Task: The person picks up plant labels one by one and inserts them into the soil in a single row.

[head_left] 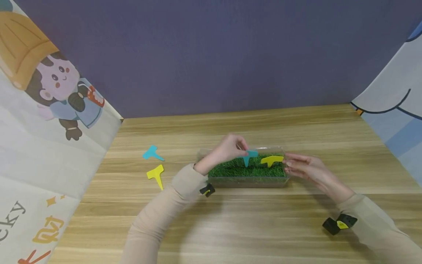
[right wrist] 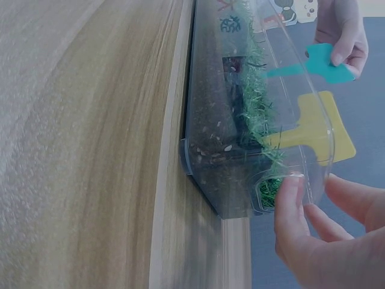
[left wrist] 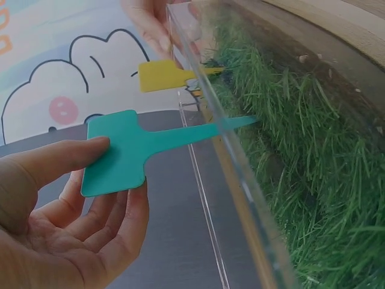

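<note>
I have the blue tag (head_left: 252,154) pinched in my left hand (head_left: 228,149), its tip in the grass (head_left: 230,171) of the clear box (head_left: 247,182), beside a standing yellow tag (head_left: 272,160). My right hand (head_left: 311,170), fingers unclenched, touches the box's end. Leftward on the counter (head_left: 263,227) lie two loose tags (head_left: 151,153).

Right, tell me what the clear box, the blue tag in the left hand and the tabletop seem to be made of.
Clear box: probably rigid plastic, glossy; see-through with bright edge highlights, though glass isn't ruled out.
Blue tag: likely thin plastic, smooth and fairly matte, one even colour.
Tabletop: wood or wood-look laminate; streaky grain shows, but its core doesn't.
</note>
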The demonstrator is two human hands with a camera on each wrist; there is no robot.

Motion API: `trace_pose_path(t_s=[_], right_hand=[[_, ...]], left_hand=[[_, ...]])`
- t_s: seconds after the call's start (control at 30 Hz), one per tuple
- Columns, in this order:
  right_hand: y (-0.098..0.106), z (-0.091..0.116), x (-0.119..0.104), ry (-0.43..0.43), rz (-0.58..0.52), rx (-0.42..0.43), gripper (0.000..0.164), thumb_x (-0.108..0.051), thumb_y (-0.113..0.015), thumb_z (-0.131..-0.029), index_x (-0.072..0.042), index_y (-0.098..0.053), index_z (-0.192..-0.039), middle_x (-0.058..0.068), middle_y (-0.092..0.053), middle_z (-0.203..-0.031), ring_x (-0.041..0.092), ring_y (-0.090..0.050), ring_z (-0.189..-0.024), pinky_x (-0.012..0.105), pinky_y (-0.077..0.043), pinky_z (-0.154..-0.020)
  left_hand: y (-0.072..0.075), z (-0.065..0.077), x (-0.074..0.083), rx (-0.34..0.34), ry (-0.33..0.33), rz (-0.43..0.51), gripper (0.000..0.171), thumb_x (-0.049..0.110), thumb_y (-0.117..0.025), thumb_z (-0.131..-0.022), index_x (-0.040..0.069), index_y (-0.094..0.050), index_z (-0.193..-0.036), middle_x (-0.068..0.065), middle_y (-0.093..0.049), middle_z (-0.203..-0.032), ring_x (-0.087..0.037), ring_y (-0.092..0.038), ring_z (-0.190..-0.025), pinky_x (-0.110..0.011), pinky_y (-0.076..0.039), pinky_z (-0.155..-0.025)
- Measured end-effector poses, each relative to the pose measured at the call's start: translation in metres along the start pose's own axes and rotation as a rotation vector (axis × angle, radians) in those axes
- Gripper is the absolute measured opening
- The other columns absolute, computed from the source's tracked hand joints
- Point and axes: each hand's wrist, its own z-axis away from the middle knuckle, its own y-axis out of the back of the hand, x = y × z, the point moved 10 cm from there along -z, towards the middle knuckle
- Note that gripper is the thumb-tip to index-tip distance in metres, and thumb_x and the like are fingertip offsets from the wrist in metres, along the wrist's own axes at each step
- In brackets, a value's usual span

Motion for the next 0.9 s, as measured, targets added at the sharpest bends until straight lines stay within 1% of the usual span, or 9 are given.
trace_pose_path(t_s=[0.07,0.27,0.37,0.57,0.67,0.8,0.9], right_hand=[[-0.0005,0.0002,-0.0001,0.003,0.001,-0.002,0.057,-0.007,-0.060,-0.083,0.001,-0.032,-0.132,-0.005,-0.064,-0.099,0.015,-0.060,-0.094,0.025,-0.046,-0.083],[-0.0018,0.0009,-0.0004,0.011,-0.018,-0.006,0.044,-0.007,-0.059,-0.083,-0.006,-0.045,-0.125,-0.003,-0.063,-0.100,0.015,-0.060,-0.094,0.026,-0.046,-0.084],[-0.0025,0.0012,-0.0005,0.013,-0.017,-0.008,0.045,-0.007,-0.059,-0.083,-0.006,-0.045,-0.126,-0.003,-0.063,-0.100,0.015,-0.060,-0.094,0.026,-0.045,-0.084],[-0.0041,0.0013,-0.0007,0.013,-0.002,-0.008,0.055,-0.007,-0.059,-0.084,0.002,-0.033,-0.131,-0.005,-0.063,-0.099,0.014,-0.060,-0.095,0.026,-0.045,-0.085],[-0.0046,0.0014,-0.0010,0.014,0.002,-0.007,0.056,-0.008,-0.058,-0.084,0.003,-0.032,-0.132,-0.005,-0.063,-0.099,0.014,-0.060,-0.094,0.026,-0.045,-0.085],[-0.0054,0.0015,-0.0012,0.019,-0.002,-0.010,0.052,-0.007,-0.059,-0.084,0.001,-0.035,-0.130,-0.004,-0.063,-0.100,0.014,-0.060,-0.094,0.026,-0.045,-0.085],[-0.0058,0.0014,-0.0014,0.026,-0.013,-0.014,0.044,-0.006,-0.058,-0.084,-0.005,-0.044,-0.126,-0.003,-0.063,-0.100,0.015,-0.060,-0.095,0.026,-0.045,-0.085]], left_hand=[[-0.0009,0.0002,-0.0001,-0.004,-0.002,-0.013,0.008,0.004,-0.065,-0.077,0.002,-0.062,-0.083,-0.006,-0.063,-0.082,-0.013,-0.057,-0.074,-0.016,-0.047,-0.066],[-0.0041,0.0004,0.0002,-0.009,-0.002,-0.064,0.005,0.004,-0.066,-0.076,0.003,-0.062,-0.081,-0.004,-0.063,-0.079,-0.011,-0.057,-0.073,-0.015,-0.046,-0.066],[-0.0062,0.0008,0.0001,-0.018,0.004,-0.084,0.005,0.004,-0.066,-0.077,0.004,-0.062,-0.081,-0.003,-0.062,-0.080,-0.011,-0.057,-0.074,-0.015,-0.046,-0.066],[-0.0085,0.0021,0.0006,-0.028,0.002,-0.118,0.005,0.005,-0.066,-0.077,0.004,-0.062,-0.080,-0.003,-0.062,-0.080,-0.012,-0.057,-0.075,-0.017,-0.046,-0.066],[-0.0091,0.0022,0.0001,-0.031,0.004,-0.135,0.005,0.006,-0.066,-0.078,0.005,-0.062,-0.078,-0.002,-0.062,-0.080,-0.012,-0.057,-0.075,-0.017,-0.046,-0.067],[-0.0093,0.0020,0.0005,-0.030,0.011,-0.151,0.004,0.007,-0.067,-0.077,0.006,-0.062,-0.078,-0.002,-0.062,-0.081,-0.011,-0.057,-0.075,-0.019,-0.046,-0.068],[-0.0100,0.0020,0.0013,-0.032,0.017,-0.157,0.004,0.007,-0.067,-0.077,0.005,-0.063,-0.078,-0.002,-0.063,-0.081,-0.011,-0.056,-0.074,-0.019,-0.046,-0.068]])
